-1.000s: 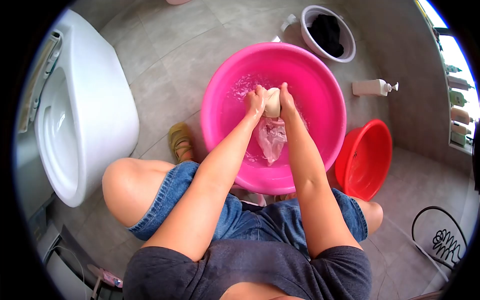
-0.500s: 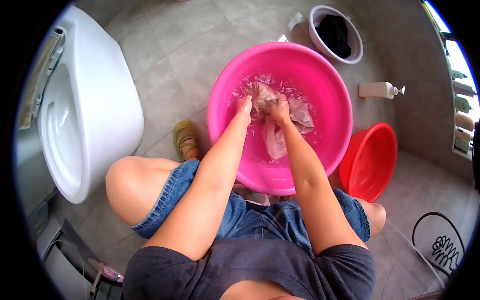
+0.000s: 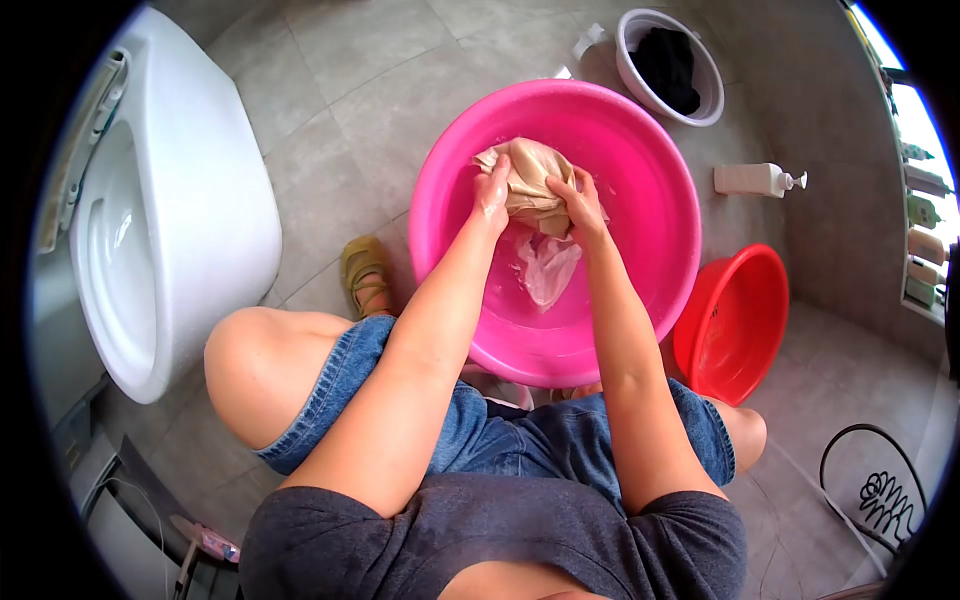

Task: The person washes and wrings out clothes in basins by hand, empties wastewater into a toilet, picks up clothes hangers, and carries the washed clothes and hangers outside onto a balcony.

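Observation:
A wet beige cloth (image 3: 538,178), bunched up, is held between my two hands over the large pink basin (image 3: 650,180). My left hand (image 3: 492,192) grips its left side, thumb along the top. On the right side my right hand (image 3: 582,205) has its fingers closed round the fabric. Below the bundle, a paler, see-through part of fabric (image 3: 548,272) trails into the water at the bottom of the basin; where it meets the bundle is hidden behind the folds.
A red basin (image 3: 735,325) leans tilted at the right of the pink one. Behind stand a white basin (image 3: 708,100) with dark cloth (image 3: 668,72) in it and a white pump bottle (image 3: 752,180) lying down. A white toilet-like ceramic fixture (image 3: 215,190) is at left, a coiled black cord (image 3: 888,505) at right.
My hands have raised the beige cloth out of the splashing water and gathered it into a bundle. The water looks calmer.

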`<act>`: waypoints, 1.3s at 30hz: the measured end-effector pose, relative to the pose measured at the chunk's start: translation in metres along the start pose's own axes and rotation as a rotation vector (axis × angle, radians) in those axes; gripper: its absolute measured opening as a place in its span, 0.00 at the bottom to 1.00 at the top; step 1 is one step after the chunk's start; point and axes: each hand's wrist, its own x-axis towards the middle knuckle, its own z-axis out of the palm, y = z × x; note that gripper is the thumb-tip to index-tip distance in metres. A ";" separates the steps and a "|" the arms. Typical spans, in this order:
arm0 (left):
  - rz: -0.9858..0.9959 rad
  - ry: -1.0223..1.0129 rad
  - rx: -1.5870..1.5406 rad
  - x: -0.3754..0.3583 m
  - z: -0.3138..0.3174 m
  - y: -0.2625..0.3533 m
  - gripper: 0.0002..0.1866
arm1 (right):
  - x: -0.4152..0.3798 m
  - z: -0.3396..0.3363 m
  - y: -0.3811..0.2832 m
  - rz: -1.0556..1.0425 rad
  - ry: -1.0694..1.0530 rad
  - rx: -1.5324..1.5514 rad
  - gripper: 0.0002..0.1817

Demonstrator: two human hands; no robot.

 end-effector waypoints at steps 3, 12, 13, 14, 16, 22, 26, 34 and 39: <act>0.076 0.232 0.144 0.003 -0.003 -0.008 0.18 | 0.017 0.009 0.030 -0.220 0.299 -0.281 0.34; -0.153 0.295 -0.055 -0.034 -0.002 -0.003 0.38 | 0.007 0.017 0.083 -0.411 0.132 -1.006 0.24; -0.206 0.278 -0.076 -0.038 0.002 0.003 0.40 | 0.003 0.021 0.077 -0.443 0.239 -0.950 0.24; -0.215 0.236 0.004 -0.025 -0.005 -0.003 0.46 | -0.001 0.026 0.071 -0.522 0.179 -0.697 0.24; -0.334 -0.006 -0.114 0.000 -0.020 -0.007 0.45 | -0.025 0.032 0.052 -0.466 0.045 -0.416 0.25; -0.471 -0.488 -0.522 -0.033 0.006 0.007 0.16 | -0.100 0.064 0.001 -0.888 0.229 -0.710 0.25; -0.252 -0.396 -0.214 -0.041 0.013 0.001 0.16 | -0.085 0.065 -0.001 -0.987 0.420 -0.818 0.22; -0.184 -0.165 0.159 -0.051 0.040 -0.013 0.17 | -0.026 0.008 -0.006 -0.216 0.349 -0.412 0.20; 0.391 -0.070 0.479 -0.021 0.034 -0.036 0.21 | -0.044 -0.058 -0.058 -0.385 0.384 -0.676 0.18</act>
